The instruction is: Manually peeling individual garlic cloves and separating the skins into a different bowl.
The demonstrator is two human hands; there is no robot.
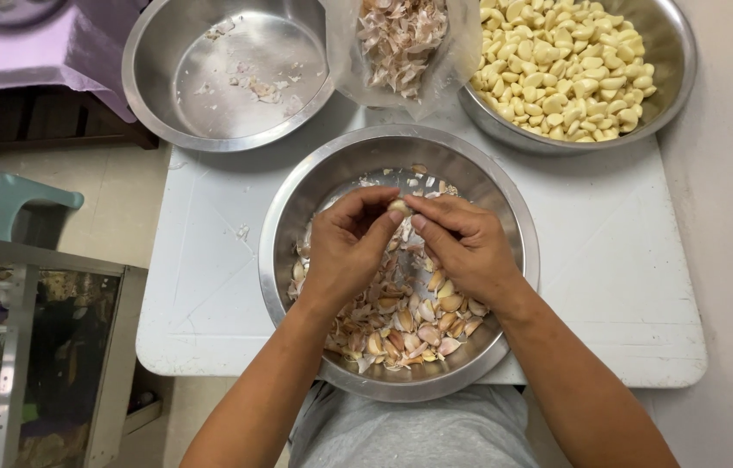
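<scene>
Over the middle steel bowl (297,212), a garlic clove (399,207) is pinched between the fingertips of the left hand (345,247) and right hand (462,247). Unpeeled cloves (410,325) are heaped below; peeled cloves (561,65), a bag of skins (401,39) and a near-empty bowl (145,65) are set behind on the white table (609,260)

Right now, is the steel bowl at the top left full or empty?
Nearly empty: the top-left steel bowl holds only a few skin scraps.

Both forearms angle inward, left hand (349,247) and right hand (463,245) meeting fingertip to fingertip, fingers curled in a pinch
</scene>
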